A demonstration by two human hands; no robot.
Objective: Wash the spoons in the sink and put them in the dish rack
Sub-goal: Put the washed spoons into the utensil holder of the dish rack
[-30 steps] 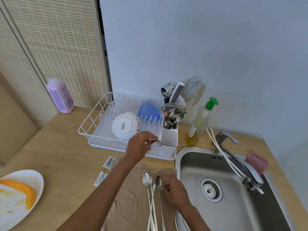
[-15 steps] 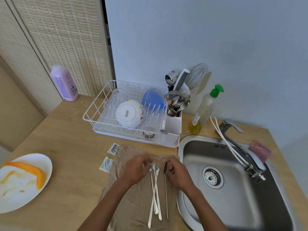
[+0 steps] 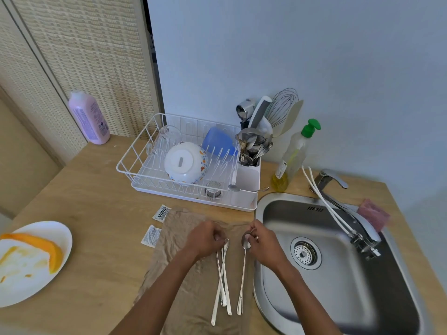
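Left hand (image 3: 205,240) fingers curled over bowls of crossed spoons (image 3: 223,276) on brown cloth (image 3: 179,267). Right hand (image 3: 262,243) pinches single spoon (image 3: 243,267) bowl, left of sink (image 3: 338,281). Dish rack (image 3: 154,170) far behind.

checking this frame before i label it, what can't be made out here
Head view only:
- Bowls of the long silver spoons: covered by the left hand, so their exact count is unclear.
- Right hand grip on the single silver spoon: fingertips curl out of sight.
- White plate: cut by the left edge.
- Steel sink: cut by the bottom edge.
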